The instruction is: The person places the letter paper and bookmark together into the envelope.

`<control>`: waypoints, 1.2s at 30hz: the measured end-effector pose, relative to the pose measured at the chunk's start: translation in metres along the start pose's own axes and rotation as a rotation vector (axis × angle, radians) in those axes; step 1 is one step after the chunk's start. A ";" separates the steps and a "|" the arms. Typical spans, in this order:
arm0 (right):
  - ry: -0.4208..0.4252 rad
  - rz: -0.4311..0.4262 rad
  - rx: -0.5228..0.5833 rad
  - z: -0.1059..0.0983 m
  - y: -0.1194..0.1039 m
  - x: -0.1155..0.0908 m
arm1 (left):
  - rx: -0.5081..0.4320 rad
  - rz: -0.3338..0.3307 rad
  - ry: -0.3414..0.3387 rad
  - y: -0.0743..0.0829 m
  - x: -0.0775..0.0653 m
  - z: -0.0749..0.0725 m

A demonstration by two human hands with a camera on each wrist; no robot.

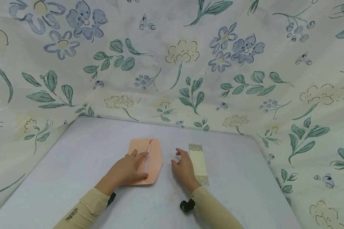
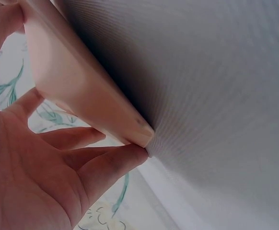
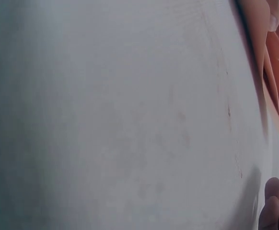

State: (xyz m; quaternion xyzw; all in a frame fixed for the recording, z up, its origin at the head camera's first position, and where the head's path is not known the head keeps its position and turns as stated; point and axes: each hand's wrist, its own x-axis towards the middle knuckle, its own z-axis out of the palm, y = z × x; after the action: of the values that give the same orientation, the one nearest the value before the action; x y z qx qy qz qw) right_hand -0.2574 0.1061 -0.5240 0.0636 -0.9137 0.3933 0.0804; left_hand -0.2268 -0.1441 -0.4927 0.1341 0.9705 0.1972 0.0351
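Observation:
A peach paper envelope [image 1: 157, 156] lies on the white table, its two side panels folded inward with a narrow pale slit between them. My left hand [image 1: 127, 169] rests on its left part, fingers spread and thumb near the lower edge. In the left wrist view, fingertips touch the rim of the peach envelope [image 2: 77, 81]. Just right of the envelope, my right hand [image 1: 184, 168] hovers or rests with loosely bent fingers, holding nothing. Beside it lies a cream strip [image 1: 198, 163] with glittery gold ends. The right wrist view catches raised folds of the envelope [image 3: 277, 62] and a few right fingertips [image 3: 272, 206].
The white table [image 1: 235, 190] runs back to a floral cloth [image 1: 160, 79] that hangs behind and along both sides. Black wrist devices [image 1: 186, 206] sit under both sleeves. Faint smudges mark the table in the right wrist view.

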 end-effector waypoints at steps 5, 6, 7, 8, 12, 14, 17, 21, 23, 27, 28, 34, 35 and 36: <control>-0.012 0.043 0.003 -0.003 -0.001 0.001 | 0.003 0.000 0.006 0.001 0.000 0.000; -0.012 0.046 0.003 -0.003 -0.001 0.001 | 0.004 0.001 0.006 0.001 0.000 0.000; -0.013 0.049 0.001 -0.004 -0.001 0.001 | 0.004 0.002 0.008 0.001 0.000 0.000; -0.013 0.051 0.003 -0.004 -0.002 0.000 | 0.004 0.004 0.008 0.001 0.000 0.000; -0.003 0.048 0.005 -0.005 0.000 -0.001 | 0.003 0.007 0.010 0.000 0.000 0.001; 0.005 0.043 0.002 -0.006 0.002 -0.002 | 0.002 0.008 0.012 0.000 0.000 0.001; 0.017 0.035 -0.010 -0.006 0.006 -0.001 | 0.000 0.008 0.015 0.000 0.000 0.001; 0.013 0.044 -0.016 -0.008 0.010 -0.001 | -0.003 0.007 0.014 0.000 0.001 0.000; 0.012 0.047 -0.011 -0.009 0.011 -0.001 | -0.003 0.006 0.012 0.000 0.001 0.000; 0.012 0.055 -0.001 -0.013 0.012 -0.002 | -0.002 0.007 0.008 -0.001 0.001 0.001; 0.013 0.055 0.000 -0.014 0.012 -0.002 | -0.002 0.007 0.007 0.000 0.001 0.001; 0.015 0.055 -0.012 -0.017 0.016 -0.001 | -0.005 0.005 0.005 0.000 0.000 0.000; 0.015 0.057 -0.013 -0.017 0.016 -0.001 | -0.005 0.005 0.006 0.000 0.000 0.001; 0.015 0.058 -0.013 -0.017 0.016 -0.001 | -0.006 0.005 0.006 0.000 0.000 0.001</control>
State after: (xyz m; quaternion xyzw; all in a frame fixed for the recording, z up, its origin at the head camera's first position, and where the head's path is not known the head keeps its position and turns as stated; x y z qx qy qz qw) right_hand -0.2576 0.1299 -0.5238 0.0337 -0.9170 0.3901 0.0760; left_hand -0.2269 -0.1439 -0.4933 0.1361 0.9697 0.2005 0.0321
